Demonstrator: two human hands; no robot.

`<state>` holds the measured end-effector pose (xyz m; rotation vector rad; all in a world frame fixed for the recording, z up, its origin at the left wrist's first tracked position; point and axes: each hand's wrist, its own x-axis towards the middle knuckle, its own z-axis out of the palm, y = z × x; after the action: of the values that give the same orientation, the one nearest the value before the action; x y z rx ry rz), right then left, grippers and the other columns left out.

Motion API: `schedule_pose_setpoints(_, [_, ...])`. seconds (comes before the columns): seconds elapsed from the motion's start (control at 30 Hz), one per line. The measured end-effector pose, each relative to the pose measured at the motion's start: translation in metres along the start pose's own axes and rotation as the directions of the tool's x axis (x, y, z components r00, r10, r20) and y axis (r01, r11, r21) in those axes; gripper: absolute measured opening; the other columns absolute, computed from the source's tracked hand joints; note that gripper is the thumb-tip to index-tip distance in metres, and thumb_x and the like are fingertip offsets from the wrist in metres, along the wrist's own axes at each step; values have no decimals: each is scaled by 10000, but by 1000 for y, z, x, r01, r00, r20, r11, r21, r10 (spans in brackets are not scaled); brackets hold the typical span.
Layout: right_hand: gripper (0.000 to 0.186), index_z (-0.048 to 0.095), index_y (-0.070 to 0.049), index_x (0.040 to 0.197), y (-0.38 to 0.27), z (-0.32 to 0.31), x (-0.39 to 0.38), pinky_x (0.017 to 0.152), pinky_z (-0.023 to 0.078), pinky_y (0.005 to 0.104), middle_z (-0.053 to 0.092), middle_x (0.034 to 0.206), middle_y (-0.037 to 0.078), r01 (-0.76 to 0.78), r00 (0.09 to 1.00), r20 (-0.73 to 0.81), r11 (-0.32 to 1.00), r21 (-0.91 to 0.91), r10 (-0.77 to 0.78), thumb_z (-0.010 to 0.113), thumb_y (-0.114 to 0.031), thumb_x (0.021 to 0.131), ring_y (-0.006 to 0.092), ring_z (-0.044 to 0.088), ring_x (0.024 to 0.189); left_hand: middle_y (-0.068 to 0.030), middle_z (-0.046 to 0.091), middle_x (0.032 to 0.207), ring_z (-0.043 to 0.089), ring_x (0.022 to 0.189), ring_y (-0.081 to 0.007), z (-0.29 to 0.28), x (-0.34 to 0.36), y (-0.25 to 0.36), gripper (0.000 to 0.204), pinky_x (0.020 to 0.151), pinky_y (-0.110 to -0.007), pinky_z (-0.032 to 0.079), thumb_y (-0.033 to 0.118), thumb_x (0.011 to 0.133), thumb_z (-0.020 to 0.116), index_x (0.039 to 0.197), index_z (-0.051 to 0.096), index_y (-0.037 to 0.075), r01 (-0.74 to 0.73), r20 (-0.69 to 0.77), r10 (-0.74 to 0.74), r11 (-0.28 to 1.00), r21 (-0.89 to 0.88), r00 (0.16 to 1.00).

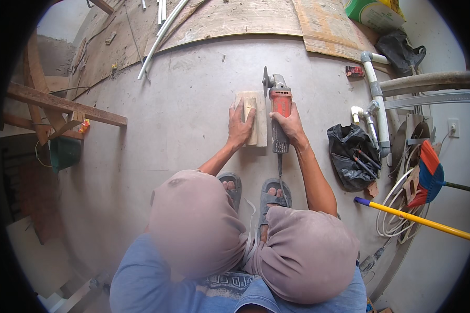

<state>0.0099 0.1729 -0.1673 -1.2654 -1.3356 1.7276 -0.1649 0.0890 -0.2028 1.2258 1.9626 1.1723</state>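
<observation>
1. Knees come first, both in dusty mauve-grey cloth, squatting over a pair of grey sandals [269,197] on the bare concrete floor [167,135].
2. Left hand [239,127] lies flat, fingers spread, pressing on a pale wooden block [259,117]. That block sits on the floor just ahead of the sandals, roughly mid-floor, with a smaller notched bit of wood on top under the fingertips.
3. Right hand [290,127] is wrapped tight round the body of an angle grinder [280,107], red housing and grey metal head. Its disc stands at the block's far right edge, and the grey handle points back toward the feet with a cord trailing off it.
4. Packages: a green and yellow sack [373,13] sits up in the far right corner, glossy plastic, print too small to read. A small red box [354,71] lies near the wall pipe.
5. Crumpled black plastic bag [350,151] to the right, tools poking out of it.
6. White plastic pipe [377,99] with grey joints runs up the right wall, and a white socket plate [453,127] is fixed further right.
7. Broom [428,175] with red and blue bristles, plus a yellow stick [418,220] with a purple end cap, lie over coiled white hose.
8. Worn plywood sheets [235,18] along the far edge, rough timber [62,104] at the left.
</observation>
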Motion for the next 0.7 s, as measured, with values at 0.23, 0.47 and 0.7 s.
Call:
schedule_pose_setpoints(0.23, [610,438,20,1247,-3,2,-1,810,550,313,577,1089,114,-15,1000,-6,1000,-3,15,777,-192,787,174,622,921,-344,330,1486,386,1377,-478,0,0,0,701,1141,-477,348,450,991,582,1511,397,18,-8,-5,8,1000,0,1000])
schedule_pose_setpoints(0.47, [620,434,19,1261,-1,2,1,814,552,318,580,1103,123,-22,1000,-16,1000,-9,22,776,-187,787,181,625,939,-345,335,1485,367,1389,-475,0,0,-1,698,1155,-479,327,440,993,579,1509,394,8,-27,-6,27,1000,7,1000])
schedule_pose_setpoints(0.7, [614,434,15,1264,0,2,1,810,553,322,580,1104,129,-14,1000,-18,1000,-24,14,768,-192,792,194,627,939,-347,337,1486,359,1397,-473,1,0,1,690,1155,-482,326,437,993,579,1504,402,8,-12,-9,12,1000,9,1000])
